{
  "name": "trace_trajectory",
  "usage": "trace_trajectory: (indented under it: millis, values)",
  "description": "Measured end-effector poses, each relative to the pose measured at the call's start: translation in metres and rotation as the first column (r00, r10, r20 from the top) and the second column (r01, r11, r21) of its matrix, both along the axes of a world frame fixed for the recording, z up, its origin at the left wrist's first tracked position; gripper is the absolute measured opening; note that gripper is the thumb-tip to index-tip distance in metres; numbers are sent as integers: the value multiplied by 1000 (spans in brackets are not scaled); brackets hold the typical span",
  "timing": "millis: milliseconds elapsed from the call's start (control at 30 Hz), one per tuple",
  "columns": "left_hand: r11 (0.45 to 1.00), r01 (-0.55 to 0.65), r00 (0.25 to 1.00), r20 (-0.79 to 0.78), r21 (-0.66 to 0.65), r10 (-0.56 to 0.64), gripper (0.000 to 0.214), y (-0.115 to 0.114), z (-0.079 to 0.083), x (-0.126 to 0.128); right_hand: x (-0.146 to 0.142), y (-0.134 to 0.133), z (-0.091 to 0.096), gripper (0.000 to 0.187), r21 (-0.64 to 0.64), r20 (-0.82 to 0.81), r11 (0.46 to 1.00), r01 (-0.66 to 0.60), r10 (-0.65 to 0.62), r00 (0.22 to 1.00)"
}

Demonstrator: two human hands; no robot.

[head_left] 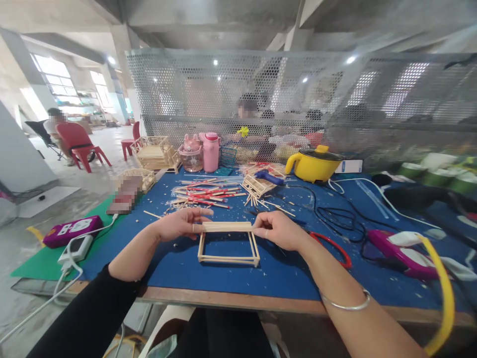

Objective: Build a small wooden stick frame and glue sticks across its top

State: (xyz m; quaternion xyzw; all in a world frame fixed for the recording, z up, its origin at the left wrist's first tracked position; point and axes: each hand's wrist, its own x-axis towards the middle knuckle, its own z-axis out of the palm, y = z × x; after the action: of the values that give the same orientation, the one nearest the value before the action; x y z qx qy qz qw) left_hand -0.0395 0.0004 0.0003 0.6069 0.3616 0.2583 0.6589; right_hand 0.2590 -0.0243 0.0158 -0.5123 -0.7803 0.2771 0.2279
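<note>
A small frame of pale wooden sticks (228, 227) stands on the blue mat, with several sticks laid side by side across its far edge. My left hand (182, 223) is at the left end of those sticks, its fingers stretched and apart, a fingertip touching the end. Curled at the opposite end, my right hand (278, 229) pinches the frame's corner between thumb and forefinger. Behind lies a pile of loose sticks with red wrapping (206, 193). Another small stick frame (259, 186) sits beside the blue-handled tool (269, 177).
Red-handled pliers (335, 251) lie right of my right hand. A yellow electric pot (315, 164), black cables (339, 219) and a purple power strip (402, 253) occupy the right side. Pink bottle (210, 153) and stick racks (154, 151) stand behind. A perforated metal screen (208, 99) closes the back.
</note>
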Motion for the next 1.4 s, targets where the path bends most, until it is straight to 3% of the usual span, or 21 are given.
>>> trace_trajectory:
  millis: [367, 533, 767, 1033, 1200, 1400]
  values:
    - [996, -62, 997, 46, -69, 65, 59, 1, -5, 10, 0, 0, -3, 13, -16, -32, 1000, 3, -4, 999]
    - [976, -133, 991, 1, -175, 135, 55, -10, 1, 13, 1, 0, -2, 12, 7, -28, 1000, -10, 10, 1000]
    - [959, -190, 982, -32, -212, 187, 53, -23, 4, 18, 6, 5, -5, 13, 43, -22, 998, -37, 38, 999]
    - [957, -135, 986, 62, -257, 155, 49, -21, 9, 14, 6, 6, -6, 17, 42, 0, 999, -34, 34, 999]
    - [945, -188, 969, 107, -267, 223, 50, -13, 12, 11, -1, 6, -8, 21, 52, 1, 999, -6, 6, 1000]
    - [954, -217, 967, 85, -207, 238, 58, -5, 4, 10, -8, 3, -8, 20, 85, 27, 996, 28, -31, 999]
